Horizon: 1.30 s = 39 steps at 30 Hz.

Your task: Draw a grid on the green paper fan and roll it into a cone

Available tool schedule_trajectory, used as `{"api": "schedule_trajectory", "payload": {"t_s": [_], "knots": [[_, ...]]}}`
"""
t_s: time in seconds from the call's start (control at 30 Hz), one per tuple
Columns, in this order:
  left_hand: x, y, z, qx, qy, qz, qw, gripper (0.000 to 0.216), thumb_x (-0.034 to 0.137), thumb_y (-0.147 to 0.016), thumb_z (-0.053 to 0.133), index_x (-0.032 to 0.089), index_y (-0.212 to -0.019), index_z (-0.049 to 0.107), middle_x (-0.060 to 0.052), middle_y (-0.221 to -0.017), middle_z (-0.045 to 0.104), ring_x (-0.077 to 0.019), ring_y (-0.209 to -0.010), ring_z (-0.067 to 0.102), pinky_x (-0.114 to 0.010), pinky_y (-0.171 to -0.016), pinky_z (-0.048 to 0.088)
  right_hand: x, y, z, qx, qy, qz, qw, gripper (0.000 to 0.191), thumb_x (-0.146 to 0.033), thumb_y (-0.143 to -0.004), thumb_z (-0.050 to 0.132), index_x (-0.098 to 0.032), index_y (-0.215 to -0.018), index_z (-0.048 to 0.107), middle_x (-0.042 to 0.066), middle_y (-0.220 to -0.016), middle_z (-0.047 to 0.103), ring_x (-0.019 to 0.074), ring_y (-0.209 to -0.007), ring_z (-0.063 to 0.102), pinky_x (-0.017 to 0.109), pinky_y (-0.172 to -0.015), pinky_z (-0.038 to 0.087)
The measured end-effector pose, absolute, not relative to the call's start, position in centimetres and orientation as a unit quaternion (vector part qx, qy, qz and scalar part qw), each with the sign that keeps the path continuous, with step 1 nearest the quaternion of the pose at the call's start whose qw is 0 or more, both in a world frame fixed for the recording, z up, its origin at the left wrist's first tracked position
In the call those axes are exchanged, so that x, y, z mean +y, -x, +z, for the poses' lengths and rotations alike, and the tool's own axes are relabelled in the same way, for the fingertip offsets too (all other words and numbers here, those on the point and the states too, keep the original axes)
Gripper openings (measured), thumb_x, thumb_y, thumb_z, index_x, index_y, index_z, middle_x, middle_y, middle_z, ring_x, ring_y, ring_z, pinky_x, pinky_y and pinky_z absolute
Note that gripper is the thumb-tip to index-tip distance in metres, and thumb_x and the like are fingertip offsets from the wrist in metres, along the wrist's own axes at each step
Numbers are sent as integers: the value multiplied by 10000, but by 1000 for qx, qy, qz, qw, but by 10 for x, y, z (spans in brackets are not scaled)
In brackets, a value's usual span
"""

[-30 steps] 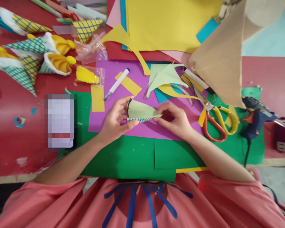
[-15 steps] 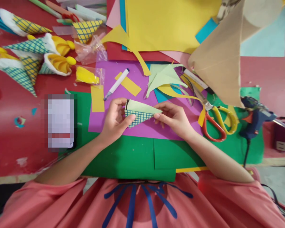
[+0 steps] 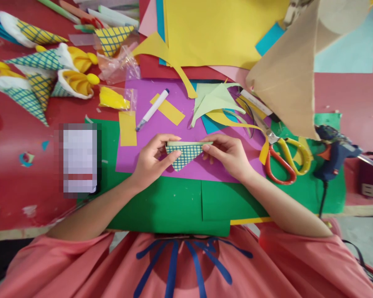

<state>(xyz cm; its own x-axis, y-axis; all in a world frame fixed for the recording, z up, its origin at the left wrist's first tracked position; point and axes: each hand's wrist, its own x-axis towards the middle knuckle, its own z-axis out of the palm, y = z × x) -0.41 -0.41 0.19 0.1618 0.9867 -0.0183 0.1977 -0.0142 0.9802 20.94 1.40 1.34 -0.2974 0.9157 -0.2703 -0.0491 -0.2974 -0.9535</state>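
Between my hands is a pale green paper cone marked with a dark blue grid; its point is toward the right. My left hand pinches the wide end, thumb on the gridded face and fingers behind. At the narrow tip, my right hand grips the paper between thumb and fingers. The cone is held over a purple sheet, which lies on green sheets. Just above my left hand rest a white marker and a yellow paper strip.
Scissors with red and yellow handles lie right of my right hand, and a blue glue gun beyond them. Pale green scraps sit ahead. Finished-looking paper cones are grouped at left, above a blurred-out phone. Yellow sheets lie at the back.
The cone has been turned in my fingers: the plain pale green area has narrowed to a thin strip on top, and more of the gridded face shows. Both hands keep their hold.
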Motion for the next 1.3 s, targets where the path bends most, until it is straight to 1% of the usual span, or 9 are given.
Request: {"api": "schedule_trajectory", "payload": {"t_s": [0.3,0.57,0.77,0.87,1.07,1.3], "knots": [[-3,1,11,537,-584,387,470,200,289,-789,669,182,-954,629,-2,-829,695,-102,-698,665,-158,-543,529,14,-210,12,-464,461,660,370,201,-311,-780,689,-132,-868,670,-22,-587,633,63,-486,569,178,-446,469],[-5,2,10,533,-580,396,472,173,290,-824,641,197,-970,646,4,-809,711,-101,-706,676,-165,-591,542,14,-210,11,-461,467,656,374,200,-321,-772,696,-138,-845,663,-30,-558,622,63,-465,564,177,-440,470],[-5,2,11,541,-594,391,450,199,302,-838,629,210,-1008,678,-9,-906,727,-111,-777,684,-180,-663,554,14,-211,10,-465,464,652,378,224,-331,-766,702,-138,-871,659,-33,-559,616,65,-467,563,180,-440,464],[-5,3,11,543,-593,396,444,180,289,-841,625,220,-994,690,2,-907,728,-102,-769,680,-175,-664,552,14,-211,11,-459,453,662,383,245,-319,-750,720,-137,-899,651,-26,-607,637,64,-491,577,177,-454,475],[-5,6,7,543,-597,402,432,168,280,-836,632,243,-989,694,13,-931,726,-97,-777,676,-176,-671,549,16,-211,12,-454,453,662,388,211,-311,-756,713,-136,-856,647,-20,-616,643,67,-500,586,188,-474,483],[-6,6,6,562,-605,385,412,192,315,-843,621,220,-995,687,-8,-946,726,-116,-793,682,-199,-682,561,16,-211,10,-450,459,659,389,206,-318,-756,710,-139,-834,646,-17,-609,646,69,-485,584,196,-467,484]]}}
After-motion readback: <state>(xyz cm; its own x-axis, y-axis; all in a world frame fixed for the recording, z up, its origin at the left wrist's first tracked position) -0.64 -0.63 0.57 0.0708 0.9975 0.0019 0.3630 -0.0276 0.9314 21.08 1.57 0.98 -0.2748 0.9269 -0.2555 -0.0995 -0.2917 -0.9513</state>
